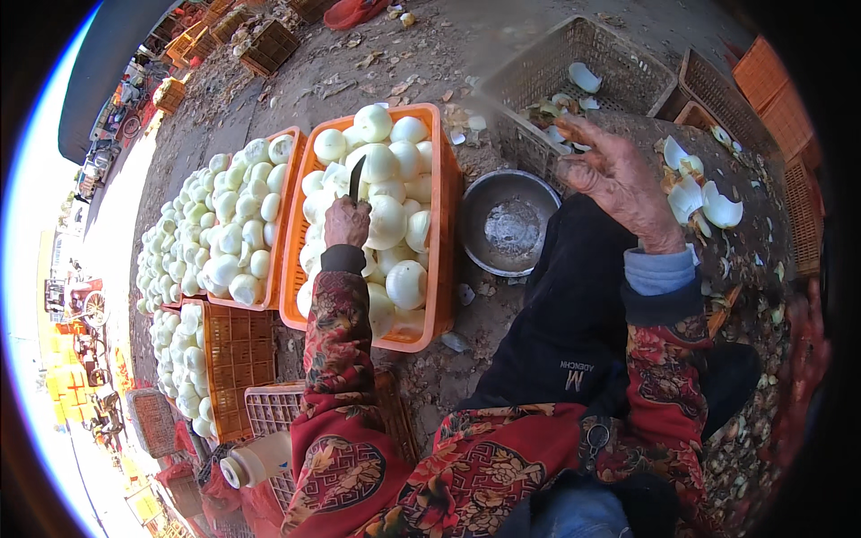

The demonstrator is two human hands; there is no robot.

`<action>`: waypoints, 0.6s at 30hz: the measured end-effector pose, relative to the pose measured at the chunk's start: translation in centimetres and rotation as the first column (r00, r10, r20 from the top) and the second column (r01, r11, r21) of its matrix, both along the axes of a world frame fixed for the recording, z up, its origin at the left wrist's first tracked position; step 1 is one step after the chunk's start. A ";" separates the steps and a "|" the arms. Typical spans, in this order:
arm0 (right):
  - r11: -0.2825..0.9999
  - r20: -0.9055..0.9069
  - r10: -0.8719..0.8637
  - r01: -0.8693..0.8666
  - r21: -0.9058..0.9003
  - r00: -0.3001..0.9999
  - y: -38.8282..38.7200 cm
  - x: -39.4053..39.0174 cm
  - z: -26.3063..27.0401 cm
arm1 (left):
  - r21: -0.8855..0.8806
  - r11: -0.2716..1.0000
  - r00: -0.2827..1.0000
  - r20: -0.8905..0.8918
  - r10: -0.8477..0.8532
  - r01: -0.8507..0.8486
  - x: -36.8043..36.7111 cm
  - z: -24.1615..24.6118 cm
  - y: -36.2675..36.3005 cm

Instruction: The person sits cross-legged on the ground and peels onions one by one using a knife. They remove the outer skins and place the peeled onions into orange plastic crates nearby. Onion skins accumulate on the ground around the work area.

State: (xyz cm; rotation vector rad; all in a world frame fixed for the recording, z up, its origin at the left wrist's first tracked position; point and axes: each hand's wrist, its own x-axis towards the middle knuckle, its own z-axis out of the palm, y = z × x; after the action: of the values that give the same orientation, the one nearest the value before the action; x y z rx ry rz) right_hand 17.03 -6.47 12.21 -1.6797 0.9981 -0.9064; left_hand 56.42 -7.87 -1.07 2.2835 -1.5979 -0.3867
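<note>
A knife (356, 179) with a dark blade points away from me, its handle in my left hand (347, 222). That hand is over peeled white onions (387, 222) heaped in an orange plastic crate (436, 269); whether it also touches an onion I cannot tell. My right hand (609, 178) is raised over my dark trouser leg, fingers apart and slightly bent, with nothing in it. Between the crate and my leg sits a round metal bowl (512, 222), its inside dirty and bearing no onion.
More crates of peeled onions (229, 222) stand at the left. A grey plastic crate (585, 40) with onion skins lies beyond my right hand. Onion peels (696, 195) are scattered at the right. A plastic bottle (259, 460) lies near my left sleeve, beside a pale crate.
</note>
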 end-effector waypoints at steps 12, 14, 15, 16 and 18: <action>0.636 -0.155 -0.765 0.771 -0.031 0.625 14.7 -22.3 0.6 | 0.025 0.990 0.936 0.326 -0.136 0.135 5.7 2.8 -9.4; 0.566 -0.082 -0.823 0.823 -0.048 0.562 17.2 -23.7 1.3 | -0.234 0.953 0.970 0.192 -0.148 0.191 3.8 6.1 -8.0; 0.450 -0.048 -0.893 0.886 -0.109 0.448 19.8 -26.3 2.0 | -0.167 0.942 0.933 0.269 -0.240 0.291 1.7 6.6 -9.6; 0.391 -0.022 -0.920 0.908 -0.154 0.392 21.8 -27.2 2.7 | -0.306 0.832 0.883 0.072 -0.465 0.463 3.1 5.3 -11.8; 0.259 0.055 -0.960 0.948 -0.184 0.273 24.5 -29.4 0.6 | -0.257 0.785 0.814 0.009 -0.581 0.563 -0.6 5.6 -13.1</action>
State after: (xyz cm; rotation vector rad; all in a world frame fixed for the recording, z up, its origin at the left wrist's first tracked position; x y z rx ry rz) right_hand -12.35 18.01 12.82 -1.0609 2.1556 -1.7763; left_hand 55.77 -20.98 4.52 1.5410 -2.1505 -0.3725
